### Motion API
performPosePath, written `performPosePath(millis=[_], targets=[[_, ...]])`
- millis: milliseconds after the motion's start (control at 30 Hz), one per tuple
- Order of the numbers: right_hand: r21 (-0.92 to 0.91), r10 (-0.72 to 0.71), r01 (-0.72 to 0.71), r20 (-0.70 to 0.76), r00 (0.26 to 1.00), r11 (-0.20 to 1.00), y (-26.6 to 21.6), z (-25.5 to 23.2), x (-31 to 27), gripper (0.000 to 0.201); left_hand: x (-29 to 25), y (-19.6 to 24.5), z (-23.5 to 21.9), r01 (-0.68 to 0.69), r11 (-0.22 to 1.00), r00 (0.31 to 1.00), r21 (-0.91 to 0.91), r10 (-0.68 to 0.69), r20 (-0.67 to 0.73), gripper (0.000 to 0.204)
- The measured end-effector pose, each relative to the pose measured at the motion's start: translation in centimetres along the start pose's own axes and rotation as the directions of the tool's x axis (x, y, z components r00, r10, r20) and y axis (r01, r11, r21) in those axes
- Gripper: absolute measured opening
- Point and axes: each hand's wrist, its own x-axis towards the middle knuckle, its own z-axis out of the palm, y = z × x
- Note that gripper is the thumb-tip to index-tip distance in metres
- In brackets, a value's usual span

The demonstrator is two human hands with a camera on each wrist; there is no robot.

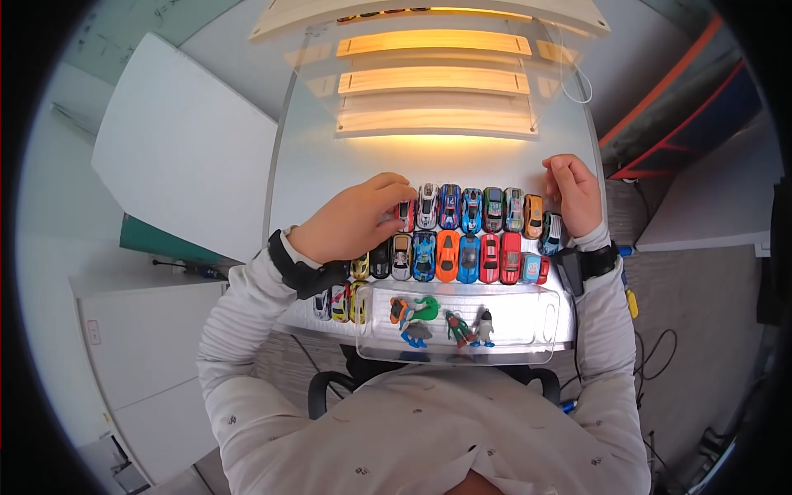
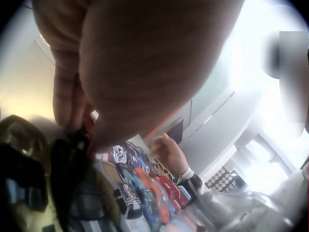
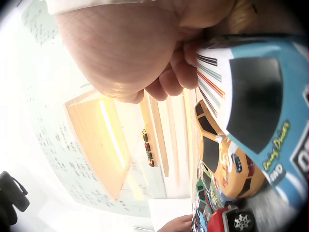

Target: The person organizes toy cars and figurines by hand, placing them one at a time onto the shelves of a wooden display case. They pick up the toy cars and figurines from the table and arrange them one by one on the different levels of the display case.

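My left hand [image 1: 351, 216] pinches a red toy car [image 1: 406, 216] at the left end of the back row, thumb on its near side and fingers over the far side. Farther right in that row stand a white car [image 1: 427, 206], blue cars and an orange car [image 1: 534, 216]. My right hand [image 1: 573, 191] hovers beside the row's right end, fingers loosely curled and holding nothing. Just below it is a blue-and-white toy car [image 3: 256, 96], large in the right wrist view. A second row nearer me includes another orange car [image 1: 447, 256] and red cars.
A clear plastic tray [image 1: 536, 353] with several small figures lies at the table's near edge. Yellow cars [image 1: 340, 302] sit left of it, partly under my left wrist. At the back stands a lit wooden tiered rack [image 1: 437, 124], with several small cars on its top tier.
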Motion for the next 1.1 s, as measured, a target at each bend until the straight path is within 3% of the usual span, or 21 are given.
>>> performPosePath(millis=[167, 267, 400, 433, 500, 567, 667, 767, 867, 933, 967, 1067, 1100], targets=[[0.005, -0.02, 0.02, 0.009, 1.0, 1.0, -0.2, 0.1, -0.2, 0.024, 0.6, -0.4, -0.1, -0.009, 1.0, 0.999, 0.012, 0.009, 0.032, 0.043], [0.003, -0.014, 0.014, 0.019, 1.0, 1.0, -0.3, 0.0, -0.1, 0.024, 1.3, 0.4, -1.1, 0.06, 0.996, 0.998, 0.062, -0.06, 0.0, 0.041], [0.005, -0.018, 0.018, 0.021, 1.0, 1.0, -0.2, 0.0, -0.1, 0.024, 4.1, 0.5, -2.6, 0.031, 0.984, 0.982, 0.175, 0.003, -0.191, 0.033], [0.005, -0.017, 0.017, 0.021, 1.0, 1.0, -0.2, 0.0, -0.1, 0.024, 5.4, 0.2, -3.2, -0.067, 0.956, 0.956, 0.285, 0.143, -0.258, 0.031], [0.004, -0.015, 0.015, 0.022, 1.0, 1.0, -0.2, 0.0, -0.1, 0.024, 8.4, -0.5, -4.6, -0.217, 0.833, 0.841, 0.509, 0.424, -0.336, 0.029], [0.01, -0.01, 0.01, 0.019, 1.0, 1.0, -0.2, 0.0, -0.1, 0.024, 11.5, -1.0, -6.3, -0.094, 0.739, 0.822, 0.667, 0.435, -0.367, 0.035], [0.0, -0.021, 0.021, 0.017, 1.0, 1.0, -0.2, 0.0, -0.1, 0.024, 16.4, -2.9, -7.7, 0.059, 0.603, 0.732, 0.795, 0.516, -0.445, 0.037], [0.014, -0.025, 0.025, 0.018, 1.0, 1.0, -0.3, -0.1, -0.1, 0.024, 19.3, -4.2, -8.5, 0.261, 0.607, 0.845, 0.751, 0.233, -0.482, 0.035], [0.027, -0.004, 0.004, 0.018, 1.0, 1.0, -0.6, -0.1, -0.2, 0.023, 21.6, -5.8, -9.2, 0.442, 0.541, 0.872, 0.716, -0.071, -0.485, 0.033], [0.017, -0.003, 0.003, 0.01, 1.0, 1.0, -0.7, -0.2, -0.3, 0.023, 22.5, -8.8, -8.8, 0.312, 0.461, 0.815, 0.831, 0.32, -0.484, 0.028], [0.012, -0.006, 0.006, 0.014, 1.0, 1.0, -0.8, -0.1, -0.2, 0.022, 22.5, -9.2, -8.7, 0.269, 0.396, 0.74, 0.878, 0.499, -0.452, 0.027], [0.03, 0.0, 0.0, 0.023, 1.0, 1.0, -0.5, -0.2, -0.1, 0.021, 23.0, -8.6, -8.9, 0.197, 0.552, 0.592, 0.81, 0.592, -0.547, 0.027], [0.035, 0.002, -0.003, 0.023, 1.0, 0.999, -0.5, -0.3, -0.1, 0.021, 22.7, -8.3, -9.1, 0.223, 0.494, 0.629, 0.84, 0.586, -0.511, 0.027]])
